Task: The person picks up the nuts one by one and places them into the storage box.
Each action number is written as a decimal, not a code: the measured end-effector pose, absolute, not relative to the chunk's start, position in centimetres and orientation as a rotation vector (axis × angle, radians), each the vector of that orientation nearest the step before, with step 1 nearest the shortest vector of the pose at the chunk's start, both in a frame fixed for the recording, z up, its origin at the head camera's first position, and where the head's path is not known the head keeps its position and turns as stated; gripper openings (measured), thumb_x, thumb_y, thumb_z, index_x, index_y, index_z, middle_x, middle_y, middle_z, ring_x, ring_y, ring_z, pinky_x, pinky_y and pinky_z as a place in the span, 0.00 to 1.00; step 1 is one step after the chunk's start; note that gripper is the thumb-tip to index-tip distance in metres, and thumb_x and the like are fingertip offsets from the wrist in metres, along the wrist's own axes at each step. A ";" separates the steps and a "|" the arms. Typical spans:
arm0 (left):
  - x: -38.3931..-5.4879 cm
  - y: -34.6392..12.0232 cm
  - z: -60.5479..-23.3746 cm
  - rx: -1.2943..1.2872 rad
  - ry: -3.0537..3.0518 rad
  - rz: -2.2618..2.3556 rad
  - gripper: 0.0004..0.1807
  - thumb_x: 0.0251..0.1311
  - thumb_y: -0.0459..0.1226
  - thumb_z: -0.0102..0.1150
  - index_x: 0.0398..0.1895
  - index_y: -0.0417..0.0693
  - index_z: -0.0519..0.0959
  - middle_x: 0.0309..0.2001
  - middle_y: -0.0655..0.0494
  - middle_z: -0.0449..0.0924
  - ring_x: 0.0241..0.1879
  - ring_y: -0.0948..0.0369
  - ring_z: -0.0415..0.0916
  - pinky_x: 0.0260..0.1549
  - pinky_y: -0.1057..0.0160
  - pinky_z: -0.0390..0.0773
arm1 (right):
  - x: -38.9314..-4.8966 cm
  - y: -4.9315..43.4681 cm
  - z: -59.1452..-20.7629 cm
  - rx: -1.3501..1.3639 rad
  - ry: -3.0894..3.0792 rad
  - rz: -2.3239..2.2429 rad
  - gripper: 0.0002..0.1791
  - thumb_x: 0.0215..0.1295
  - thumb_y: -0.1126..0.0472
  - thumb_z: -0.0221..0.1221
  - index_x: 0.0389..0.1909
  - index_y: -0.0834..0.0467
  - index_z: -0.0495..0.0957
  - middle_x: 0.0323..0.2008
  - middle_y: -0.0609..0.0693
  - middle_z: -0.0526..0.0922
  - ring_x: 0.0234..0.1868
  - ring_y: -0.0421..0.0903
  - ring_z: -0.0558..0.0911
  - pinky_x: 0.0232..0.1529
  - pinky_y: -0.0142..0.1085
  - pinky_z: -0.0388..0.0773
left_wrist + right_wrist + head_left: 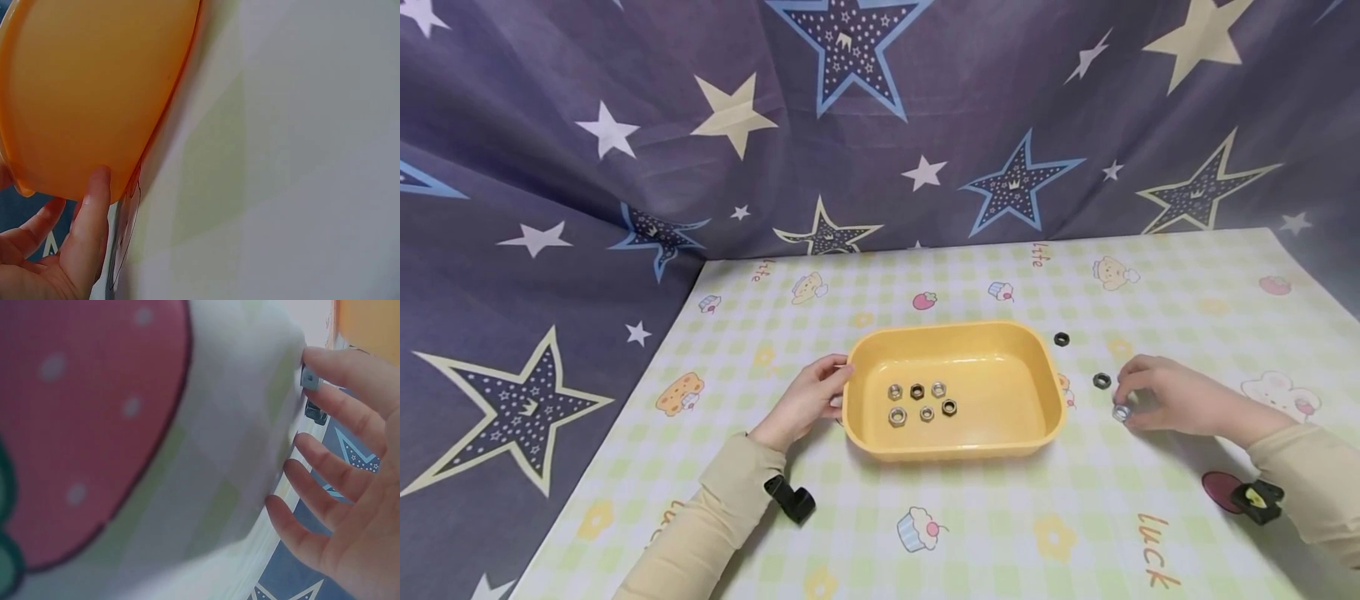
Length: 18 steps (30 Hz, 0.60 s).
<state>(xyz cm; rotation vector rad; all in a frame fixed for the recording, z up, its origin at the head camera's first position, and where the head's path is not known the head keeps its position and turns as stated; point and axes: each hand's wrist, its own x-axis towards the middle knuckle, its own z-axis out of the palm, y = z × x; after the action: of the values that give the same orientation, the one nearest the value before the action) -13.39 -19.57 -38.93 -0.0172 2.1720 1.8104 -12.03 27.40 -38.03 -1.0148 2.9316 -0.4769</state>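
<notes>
My left hand (805, 400) touches the left end of a yellow plastic bin (955, 452), its thumb lying against the outer wall in the left wrist view and its other fingers near the rim. Inside the bin, several hex nuts lie in two short rows, some silver (897, 417), others dark (950, 407). Right of the bin, my right hand (1172, 398) pinches a silver hex nut (1122, 412) between thumb and index finger, at the tabletop. The right wrist view shows this nut (310, 379) between those fingertips, with the other fingers spread.
Two black nuts lie on the table right of the bin, one (1101, 381) close to my right hand and another (1062, 339) farther back. A checked, cartoon-printed cloth (985, 542) covers the table. Dark star-patterned fabric (865, 158) hangs behind and at the left.
</notes>
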 end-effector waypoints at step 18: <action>-13.4 -19.6 -39.0 -0.023 2.165 1.811 0.21 0.71 0.41 0.46 0.59 0.36 0.67 0.35 0.54 0.69 0.25 0.66 0.68 0.21 0.71 0.79 | -12.2 27.0 -37.6 -0.964 2.895 -0.485 0.14 0.36 0.57 0.74 0.24 0.45 0.79 0.40 0.52 0.78 0.43 0.54 0.78 0.48 0.53 0.76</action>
<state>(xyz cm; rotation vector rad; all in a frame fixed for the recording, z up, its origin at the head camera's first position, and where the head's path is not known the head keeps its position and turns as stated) -13.42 -19.64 -38.98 -0.0234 2.1648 1.8114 -12.22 27.01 -37.60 -0.9638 2.8954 -0.4849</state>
